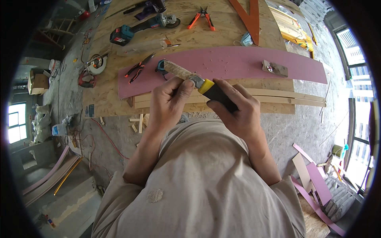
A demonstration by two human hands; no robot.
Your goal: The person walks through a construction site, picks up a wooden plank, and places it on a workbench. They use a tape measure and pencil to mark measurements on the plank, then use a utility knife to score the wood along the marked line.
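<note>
In front of my chest I hold a hand tool with a black and yellow handle point(219, 95), a silvery collar and a flat, rough beige strip point(177, 70) pointing up to the left. Whether that strip is a dirty blade or a separate piece, I cannot tell. My right hand point(240, 100) is wrapped round the black handle. Thumb and fingers of my left hand point(171, 100) are closed at the silvery part by the strip. Below them lies a long pink board point(226, 63) dotted with small chips. Close to the strip's far end is a teal-and-black object point(161, 68).
Orange-handled pliers point(139, 68) and a crumpled brown packet point(274, 68) rest on the pink board. Farther back are a cordless angle grinder point(145, 27), more pliers point(202, 19) and an orange triangular frame point(252, 23). Pale wood strips point(278, 96) run along the near edge.
</note>
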